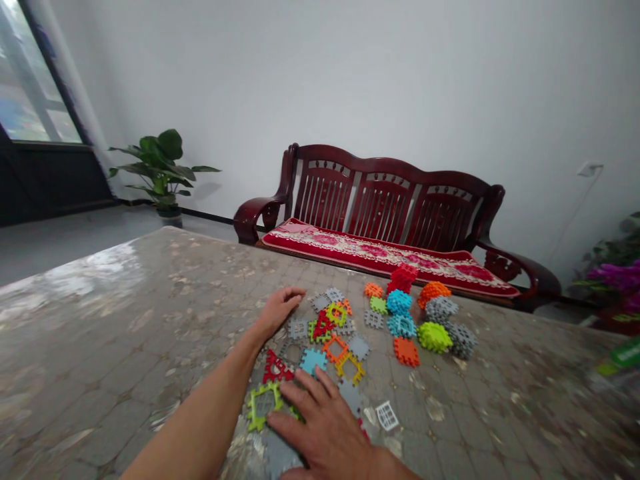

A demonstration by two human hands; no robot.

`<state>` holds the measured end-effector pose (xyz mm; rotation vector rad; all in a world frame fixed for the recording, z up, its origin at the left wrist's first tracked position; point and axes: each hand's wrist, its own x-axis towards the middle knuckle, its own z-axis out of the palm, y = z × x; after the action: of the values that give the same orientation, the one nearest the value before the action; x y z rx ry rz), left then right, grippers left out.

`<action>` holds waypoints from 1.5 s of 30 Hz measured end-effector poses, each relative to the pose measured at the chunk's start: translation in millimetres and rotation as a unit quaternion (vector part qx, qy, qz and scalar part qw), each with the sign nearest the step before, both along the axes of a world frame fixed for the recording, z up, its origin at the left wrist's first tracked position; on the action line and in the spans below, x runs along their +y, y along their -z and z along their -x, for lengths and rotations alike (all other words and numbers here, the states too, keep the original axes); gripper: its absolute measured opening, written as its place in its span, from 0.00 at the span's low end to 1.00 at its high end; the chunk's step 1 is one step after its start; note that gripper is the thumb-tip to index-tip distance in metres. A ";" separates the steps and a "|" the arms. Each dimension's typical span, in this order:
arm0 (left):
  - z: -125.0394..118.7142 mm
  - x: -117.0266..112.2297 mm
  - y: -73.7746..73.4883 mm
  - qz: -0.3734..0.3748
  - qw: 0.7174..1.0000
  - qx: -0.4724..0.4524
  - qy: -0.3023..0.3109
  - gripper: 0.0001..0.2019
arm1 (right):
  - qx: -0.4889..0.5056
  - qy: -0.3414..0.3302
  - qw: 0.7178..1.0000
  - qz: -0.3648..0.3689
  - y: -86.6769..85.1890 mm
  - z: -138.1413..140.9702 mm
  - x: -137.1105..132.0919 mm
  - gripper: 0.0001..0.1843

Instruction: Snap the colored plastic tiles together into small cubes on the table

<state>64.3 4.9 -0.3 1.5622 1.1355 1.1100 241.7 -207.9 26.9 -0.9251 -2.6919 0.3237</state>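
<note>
My left hand point(281, 311) lies at the far left edge of a loose spread of interlocking plastic tiles, fingers stretched out to the right. It is beside a grey window tile point(299, 329) and holds nothing that I can see. Nearer to me, my right hand point(327, 427) rests palm down over the near tiles with its fingers spread. A lime green frame tile point(264, 405) lies left of its thumb, and a light blue tile point(313, 361) is just beyond its fingertips. The spread also has a red triangle tile point(275, 368), an orange frame point(335, 348) and a yellow frame point(350, 369). Tiles under my right palm are hidden.
Sorted stacks stand to the right: red point(401, 278), blue point(400, 302), orange point(434, 292), grey point(463, 340) and lime point(434, 337). A white barcode label point(387, 415) is on the patterned tablecloth point(200, 287). Beyond the table stands a wooden bench point(385, 200).
</note>
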 end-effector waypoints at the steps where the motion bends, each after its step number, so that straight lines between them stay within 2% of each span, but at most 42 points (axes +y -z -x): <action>1: 0.8 0.0 -0.5 0.009 1.000 -0.012 -0.001 0.20 | 0.004 0.019 1.000 0.001 -0.6 6.1 2.3 0.36; 6: 4.5 0.2 -4.5 0.079 0.991 -0.111 0.005 0.24 | 0.041 0.126 0.991 0.008 -2.1 28.0 27.6 0.30; 11: 8.4 -1.3 -9.2 0.114 0.977 -0.181 0.006 0.28 | 0.060 0.179 0.982 0.016 -6.9 32.3 46.8 0.26; 16: 8.5 -3.3 -10.5 0.108 0.980 -0.167 0.012 0.27 | 0.066 0.171 0.983 0.014 -10.9 -1.2 15.7 0.36; 19: 6.6 -3.5 -10.3 0.097 0.985 -0.143 0.012 0.27 | 0.035 0.131 0.991 -0.001 -1.5 -33.6 -5.1 0.40; 21: 5.6 -3.1 -9.8 0.088 0.989 -0.121 0.011 0.26 | 0.012 0.130 0.991 -0.003 6.0 -50.1 -9.5 0.40; 23: 5.4 -2.1 -8.7 0.081 0.991 -0.105 0.013 0.26 | 0.001 0.154 0.988 -0.002 10.5 -58.0 -5.4 0.38; 26: 6.4 -0.1 -5.9 0.082 0.991 -0.104 0.023 0.26 | 0.008 0.183 0.983 -0.002 10.2 -54.4 11.5 0.33; 32: 8.0 2.0 -3.9 0.074 0.991 -0.107 0.015 0.27 | 0.094 0.157 0.983 -0.020 3.1 -35.3 44.3 0.18; 35: 6.6 1.6 -5.6 0.086 0.987 -0.133 -0.001 0.26 | 0.156 0.215 0.963 -0.050 6.3 -41.6 55.2 0.15; 38: 5.0 1.6 -6.7 0.097 0.984 -0.149 -0.017 0.25 | 0.179 0.313 0.927 -0.102 15.0 -60.3 64.4 0.20; 41: 4.2 2.4 -6.7 0.103 0.982 -0.155 -0.030 0.24 | 0.141 0.371 0.908 -0.133 24.6 -79.1 69.5 0.24; 45: 4.0 4.5 -5.3 0.101 0.983 -0.148 -0.036 0.24 | 0.075 0.395 0.909 -0.106 27.0 -85.4 68.3 0.25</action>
<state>60.3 9.4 5.0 1.1638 1.0719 1.1890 327.1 -139.6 -0.1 -1.7090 -1.9406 -0.0746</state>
